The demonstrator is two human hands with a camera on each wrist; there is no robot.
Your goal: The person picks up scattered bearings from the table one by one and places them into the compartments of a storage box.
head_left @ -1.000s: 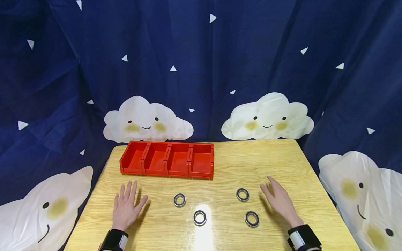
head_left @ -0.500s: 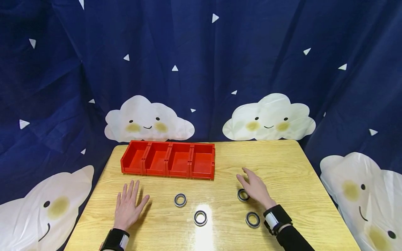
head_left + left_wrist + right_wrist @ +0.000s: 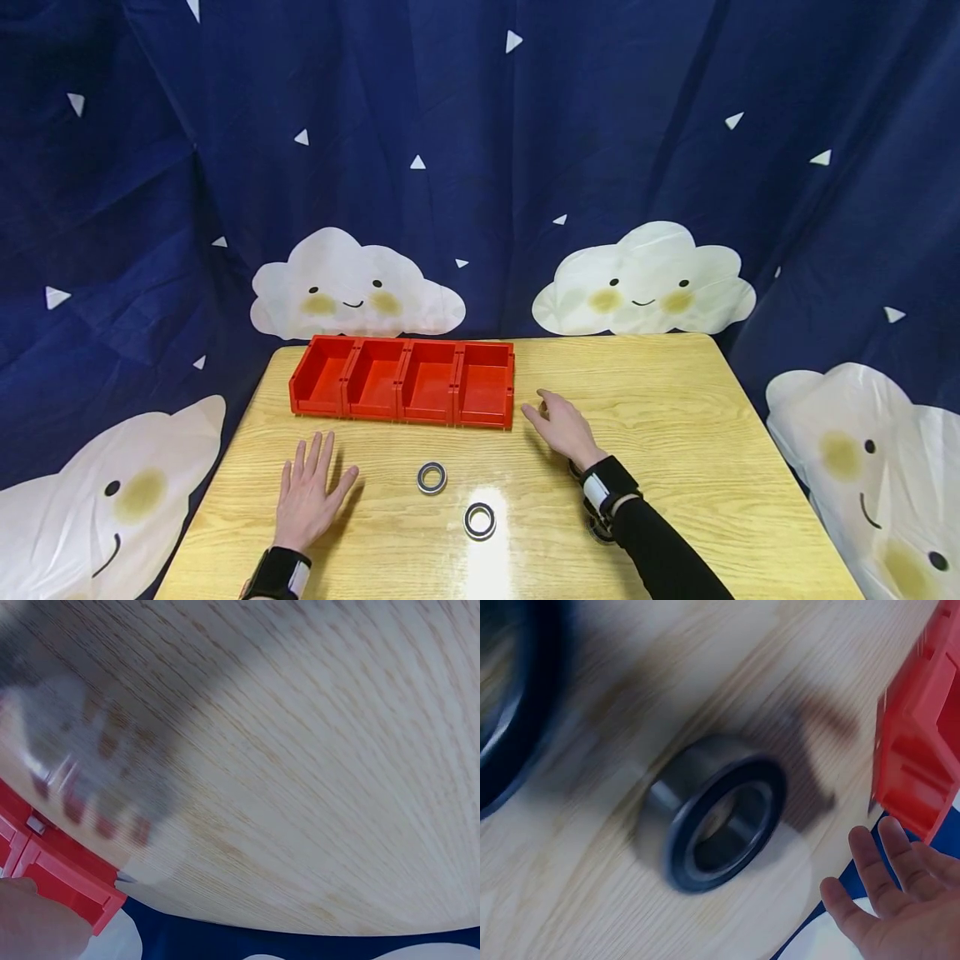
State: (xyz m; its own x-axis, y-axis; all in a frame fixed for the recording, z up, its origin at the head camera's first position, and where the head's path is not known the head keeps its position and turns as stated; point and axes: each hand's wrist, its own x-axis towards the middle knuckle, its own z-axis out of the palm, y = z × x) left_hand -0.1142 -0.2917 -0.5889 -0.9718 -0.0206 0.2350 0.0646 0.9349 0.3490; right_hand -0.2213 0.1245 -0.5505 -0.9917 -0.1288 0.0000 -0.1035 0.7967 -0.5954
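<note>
My left hand (image 3: pixel 306 496) lies with fingers spread above the table's left part, in front of the red bins (image 3: pixel 401 382), and holds nothing. Stretched out to the right of the bins, my right hand (image 3: pixel 564 427) has loosely extended fingers and nothing in them. One ball bearing (image 3: pixel 432 478) and a second ball bearing (image 3: pixel 480 521) lie flat near the table's middle. Two more are partly covered by my right wrist and sleeve in the head view. In the right wrist view, a bearing (image 3: pixel 724 821) shows beneath my wrist, and part of another bearing (image 3: pixel 544 697) at the left.
The red bins stand joined in a row at the back left of the wooden table (image 3: pixel 637 375); no contents show in them. A dark blue curtain (image 3: pixel 480 167) with printed clouds hangs behind and at both sides.
My right hand has moved left and away from me, from the table's right side past the two right bearings toward the bins. My left hand has stayed put.
</note>
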